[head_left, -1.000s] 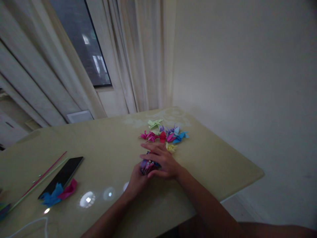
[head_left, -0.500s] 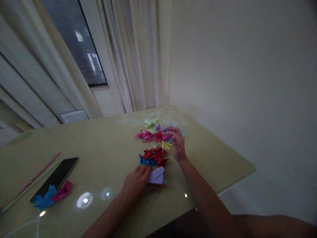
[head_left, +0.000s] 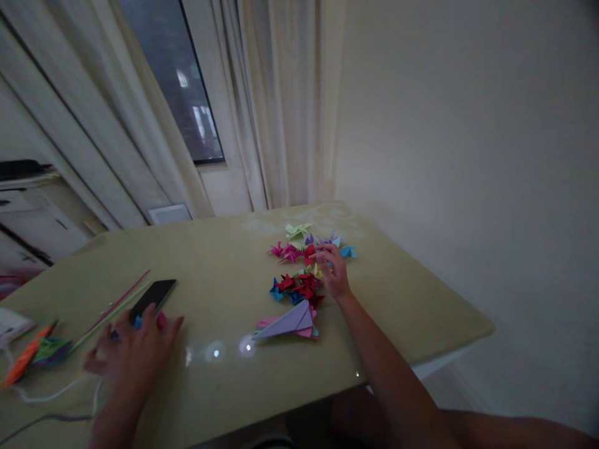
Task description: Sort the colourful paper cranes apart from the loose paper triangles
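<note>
My left hand lies spread on the table's left side, covering the blue and pink folded papers beside the black phone. My right hand reaches into the far cluster of coloured origami pieces, fingers curled among them; what they grip, if anything, is hidden. A red and blue origami pile sits just left of that hand. A lilac folded paper stack lies free on the table nearer me.
Pink and green sticks lie left of the phone. An orange pen, folded green paper and white cables sit at the far left. The yellow-green table ends at a wall on the right; curtains and a window stand behind.
My left hand let go of the lilac paper stack and swept left onto the blue and pink papers by the phone. The right hand stayed among the far origami pieces.
</note>
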A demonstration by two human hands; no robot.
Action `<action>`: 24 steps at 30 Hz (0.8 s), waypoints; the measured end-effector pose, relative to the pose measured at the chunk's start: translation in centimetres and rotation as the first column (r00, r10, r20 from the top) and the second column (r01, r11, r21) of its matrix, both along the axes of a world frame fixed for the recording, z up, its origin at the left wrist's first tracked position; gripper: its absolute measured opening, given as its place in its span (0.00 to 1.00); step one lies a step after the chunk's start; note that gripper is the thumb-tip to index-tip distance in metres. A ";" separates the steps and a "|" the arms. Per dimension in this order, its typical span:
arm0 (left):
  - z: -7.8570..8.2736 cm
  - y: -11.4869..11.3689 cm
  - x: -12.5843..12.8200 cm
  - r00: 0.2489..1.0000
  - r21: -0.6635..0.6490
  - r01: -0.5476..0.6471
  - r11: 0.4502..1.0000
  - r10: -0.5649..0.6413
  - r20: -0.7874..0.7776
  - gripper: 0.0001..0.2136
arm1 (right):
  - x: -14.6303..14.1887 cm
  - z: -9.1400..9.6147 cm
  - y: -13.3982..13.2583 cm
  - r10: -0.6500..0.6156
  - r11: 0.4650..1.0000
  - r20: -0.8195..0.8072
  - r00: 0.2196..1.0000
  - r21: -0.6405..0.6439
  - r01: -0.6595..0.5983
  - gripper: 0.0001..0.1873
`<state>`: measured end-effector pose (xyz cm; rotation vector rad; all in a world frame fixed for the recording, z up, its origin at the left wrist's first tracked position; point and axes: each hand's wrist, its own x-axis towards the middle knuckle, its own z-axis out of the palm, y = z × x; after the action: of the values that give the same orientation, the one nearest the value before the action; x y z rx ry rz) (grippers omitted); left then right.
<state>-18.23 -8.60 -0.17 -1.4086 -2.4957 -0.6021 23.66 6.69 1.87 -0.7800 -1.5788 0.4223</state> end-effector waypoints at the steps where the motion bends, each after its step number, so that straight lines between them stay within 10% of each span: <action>1: -0.2 0.0 -1.2 0.999 -0.047 -0.039 0.998 0.040 0.011 0.29 | -0.1 0.0 0.0 -0.002 1.000 0.008 1.000 0.000 0.002 0.27; 5: -1.0 1.2 -1.6 0.992 -0.187 0.115 0.976 -0.124 -0.033 0.30 | -0.2 -0.1 0.0 -0.004 1.000 0.042 0.999 -0.002 0.004 0.27; 11: -0.9 7.0 6.1 0.840 -0.145 0.542 0.828 -0.527 0.131 0.22 | -0.3 -0.5 0.2 0.002 1.000 0.080 0.997 -0.012 -0.001 0.27; 17: -1.0 12.3 10.5 0.809 -0.066 0.577 0.814 -0.559 0.180 0.17 | -0.4 -0.6 0.1 0.030 0.999 0.072 0.997 -0.017 -0.029 0.23; 24: -2.2 11.3 10.7 0.789 0.047 0.606 0.794 -0.607 0.094 0.17 | -0.9 -0.4 -0.3 0.027 1.000 0.151 0.988 -0.015 -0.025 0.18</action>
<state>-7.52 2.72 -2.36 -2.2464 -2.0558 -0.8155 22.72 6.34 1.50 -0.8183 -1.7300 0.4004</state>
